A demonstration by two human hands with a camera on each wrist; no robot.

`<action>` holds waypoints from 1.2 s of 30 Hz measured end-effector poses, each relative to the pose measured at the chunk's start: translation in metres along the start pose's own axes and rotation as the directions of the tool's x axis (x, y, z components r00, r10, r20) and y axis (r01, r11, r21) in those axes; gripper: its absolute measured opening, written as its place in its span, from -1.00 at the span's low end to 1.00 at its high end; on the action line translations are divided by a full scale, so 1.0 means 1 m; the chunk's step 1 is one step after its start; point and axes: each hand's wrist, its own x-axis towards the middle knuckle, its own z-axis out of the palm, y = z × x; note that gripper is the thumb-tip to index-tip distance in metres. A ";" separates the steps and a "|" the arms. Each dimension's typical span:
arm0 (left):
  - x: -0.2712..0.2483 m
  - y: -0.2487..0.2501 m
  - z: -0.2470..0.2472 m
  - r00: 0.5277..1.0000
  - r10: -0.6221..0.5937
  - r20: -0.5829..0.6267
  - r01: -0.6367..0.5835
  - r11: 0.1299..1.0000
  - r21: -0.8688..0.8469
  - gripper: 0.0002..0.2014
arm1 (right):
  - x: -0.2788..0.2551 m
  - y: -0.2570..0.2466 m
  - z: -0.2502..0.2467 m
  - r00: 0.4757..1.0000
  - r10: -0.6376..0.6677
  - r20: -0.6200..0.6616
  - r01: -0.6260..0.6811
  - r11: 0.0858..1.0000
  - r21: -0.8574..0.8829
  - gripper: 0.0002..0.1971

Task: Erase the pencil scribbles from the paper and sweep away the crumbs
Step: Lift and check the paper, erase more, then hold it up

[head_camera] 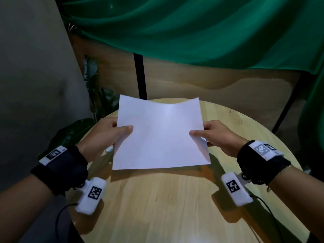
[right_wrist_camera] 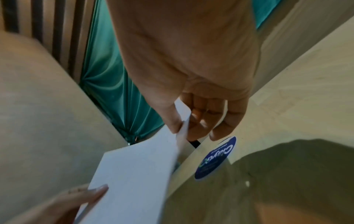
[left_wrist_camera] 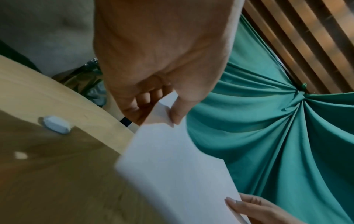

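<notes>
both hands' grip pinches paper (head_camera: pixel 160 134) | left-wrist only: eraser (left_wrist_camera: pixel 56 124) | right-wrist only: sticker (right_wrist_camera: pixel 215 158)

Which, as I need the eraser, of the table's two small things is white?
The oblong eraser by the left hand; the round sticker is blue.

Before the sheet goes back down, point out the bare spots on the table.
The near half of the table, between both wrists, is bare wood. Under the lifted paper it is tighter: the eraser lies beneath the left hand, and a blue sticker sits below the right hand.
</notes>
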 end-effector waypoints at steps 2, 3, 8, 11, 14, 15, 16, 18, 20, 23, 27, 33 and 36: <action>-0.002 -0.006 -0.001 0.999 -0.042 -0.014 0.043 0.997 0.062 -0.82 | 0.001 0.002 0.009 0.999 0.036 -0.025 -0.039 0.988 -0.147 -0.79; -0.003 -0.009 0.001 0.997 -0.079 -0.018 0.080 0.993 0.087 -0.83 | 0.000 0.003 0.014 0.998 0.046 -0.032 -0.053 0.958 -0.283 -0.71; -0.007 -0.029 0.009 0.974 -0.224 -0.018 0.222 0.950 0.218 -0.86 | -0.017 0.007 0.059 0.929 -0.151 0.338 0.359 0.585 -0.727 -0.20; -0.008 -0.034 0.009 0.967 -0.253 0.017 0.242 0.939 0.243 -0.85 | -0.032 0.012 0.099 0.820 0.034 0.572 0.469 0.533 -0.704 -0.13; -0.011 -0.037 0.005 0.965 -0.258 0.044 0.233 0.922 0.311 -0.81 | -0.029 0.023 0.111 0.809 0.154 0.567 0.442 0.476 -0.760 -0.13; -0.012 -0.039 0.003 0.964 -0.260 0.050 0.230 0.916 0.328 -0.79 | -0.024 0.026 0.106 0.837 0.171 0.519 0.391 0.475 -0.788 -0.13; -0.014 -0.040 0.001 0.964 -0.261 0.053 0.229 0.913 0.336 -0.78 | -0.017 0.029 0.098 0.871 0.183 0.457 0.327 0.479 -0.815 -0.13; -0.016 -0.041 0.001 0.967 -0.251 0.050 0.220 0.915 0.338 -0.80 | -0.002 0.035 0.077 0.932 0.204 0.300 0.178 0.461 -0.869 -0.13; -0.017 -0.042 0.001 0.973 -0.226 0.042 0.200 0.921 0.334 -0.83 | 0.010 0.040 0.059 0.964 0.211 0.162 0.057 0.429 -0.901 -0.14; -0.016 -0.045 0.004 0.978 -0.202 0.043 0.177 0.928 0.329 -0.84 | 0.010 0.032 0.056 0.961 0.148 0.234 0.138 0.476 -0.869 -0.15; -0.014 -0.049 0.005 0.977 -0.207 0.052 0.177 0.921 0.347 -0.79 | -0.011 0.016 0.094 0.831 0.087 0.550 0.426 0.537 -0.728 -0.20; -0.016 -0.046 0.002 0.976 -0.211 0.060 0.175 0.913 0.368 -0.79 | 0.012 0.031 0.079 0.897 0.214 0.387 0.273 0.419 -0.866 -0.10; -0.017 -0.046 0.001 0.973 -0.217 0.071 0.183 0.928 0.324 -0.82 | 0.029 0.039 0.044 0.952 0.197 0.233 0.134 0.415 -0.900 -0.13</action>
